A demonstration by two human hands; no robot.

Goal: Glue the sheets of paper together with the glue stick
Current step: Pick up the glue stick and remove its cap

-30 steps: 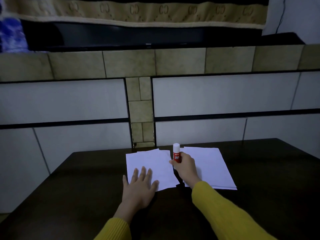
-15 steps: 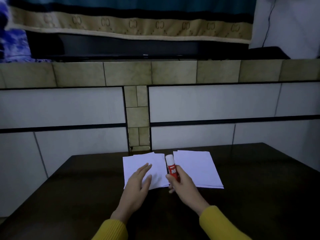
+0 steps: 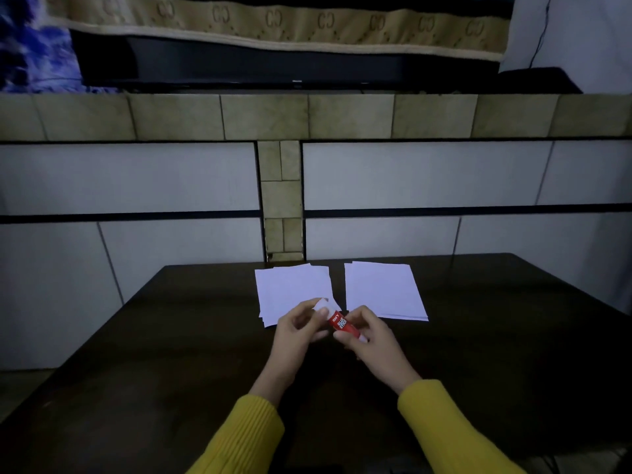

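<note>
We note a dark brown bench (image 3: 171, 354). On it lie two white paper stacks (image 3: 290, 289) and (image 3: 383, 289). Nearer than these, the glue stick (image 3: 342, 325) is red with white lettering and a white cap (image 3: 321, 304). Both sleeves (image 3: 246, 439) are mustard yellow, ribbed. Beyond the bench, wall tiles (image 3: 410, 176) are pale grey with olive-beige bands.

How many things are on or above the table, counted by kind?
Paper stacks: 2, the left stack and the right stack.
Glue stick: 1, held by the left hand and the right hand.
Total: 3.
</note>
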